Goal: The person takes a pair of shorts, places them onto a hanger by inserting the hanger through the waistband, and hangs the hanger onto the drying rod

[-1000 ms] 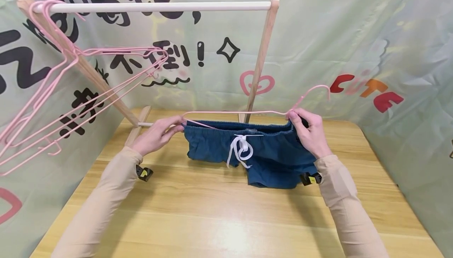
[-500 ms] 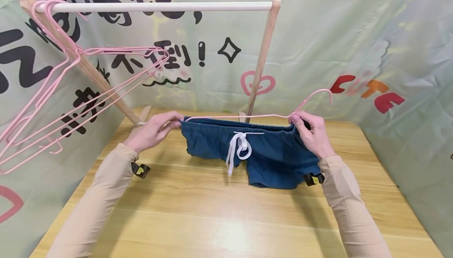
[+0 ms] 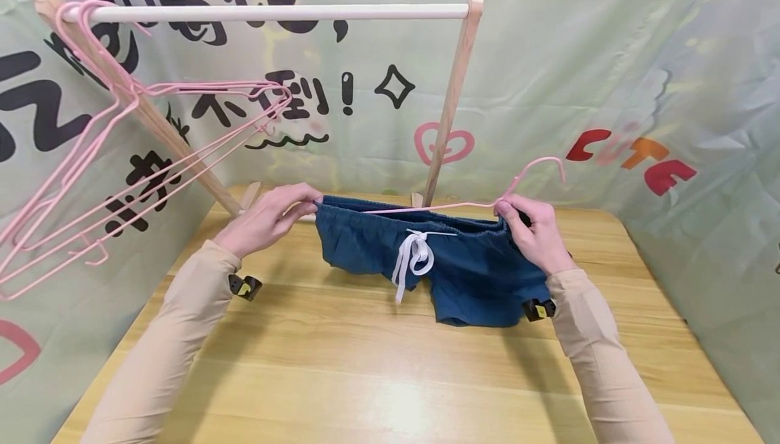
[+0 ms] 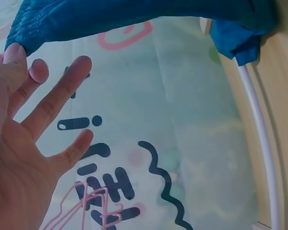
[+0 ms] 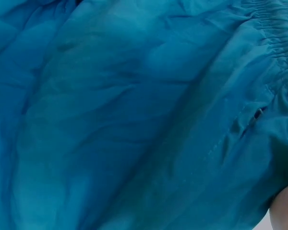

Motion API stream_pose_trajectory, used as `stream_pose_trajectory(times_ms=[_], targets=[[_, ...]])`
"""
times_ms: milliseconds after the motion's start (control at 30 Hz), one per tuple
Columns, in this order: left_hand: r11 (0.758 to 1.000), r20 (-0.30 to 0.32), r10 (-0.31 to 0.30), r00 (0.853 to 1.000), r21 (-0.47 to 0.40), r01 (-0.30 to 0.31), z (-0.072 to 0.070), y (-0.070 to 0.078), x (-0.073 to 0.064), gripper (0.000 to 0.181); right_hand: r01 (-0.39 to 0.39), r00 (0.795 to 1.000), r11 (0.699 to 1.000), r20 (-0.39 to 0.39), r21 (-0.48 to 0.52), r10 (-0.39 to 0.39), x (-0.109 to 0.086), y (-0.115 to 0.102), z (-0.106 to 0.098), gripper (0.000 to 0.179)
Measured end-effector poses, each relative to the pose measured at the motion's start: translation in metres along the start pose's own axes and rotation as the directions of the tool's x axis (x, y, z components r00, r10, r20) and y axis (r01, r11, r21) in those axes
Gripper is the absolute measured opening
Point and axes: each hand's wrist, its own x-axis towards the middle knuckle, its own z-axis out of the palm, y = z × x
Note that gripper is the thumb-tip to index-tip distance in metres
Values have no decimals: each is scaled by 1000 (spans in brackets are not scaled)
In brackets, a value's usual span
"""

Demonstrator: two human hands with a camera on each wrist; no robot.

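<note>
Dark blue shorts (image 3: 481, 281) hang above the table between the hands, their elastic waist uppermost. A white drawstring (image 3: 414, 252) is tied in a bow at the front. At the waistband's left corner, my left hand (image 3: 265, 220) pinches the cloth between thumb and forefinger; the left wrist view shows its other fingers spread. My right hand (image 3: 536, 233) grips a pink hanger (image 3: 445, 206) just below its hook, together with the right end of the waistband. The hanger's left end disappears inside the waist opening. Blue cloth (image 5: 134, 120) fills most of the right wrist view.
At the back left stands a rack with a white rail (image 3: 274, 12) and wooden posts (image 3: 452, 99). Pink hangers (image 3: 131, 92) hang at its left end. Printed fabric (image 3: 548, 58) encloses the wooden table (image 3: 341, 363) behind and at both sides.
The hanger's left end, formerly beside my left fingers at the waistband's corner, has dropped into the waist opening. My left hand has risen slightly, lifting that corner; the right hand still holds the hanger.
</note>
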Motion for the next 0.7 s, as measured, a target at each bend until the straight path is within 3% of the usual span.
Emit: stream_pose_trajectory(times_ms=[367,700], targets=[[998,8,15,1000,54,-15,6,14,11,21,4,1000,1000,30,-26,-3,-2,-3,4,21],[977,23,-91,996,194,85,19,32,23,17,14,1000,1000,-25,-17,-14,5,-10,11,14]])
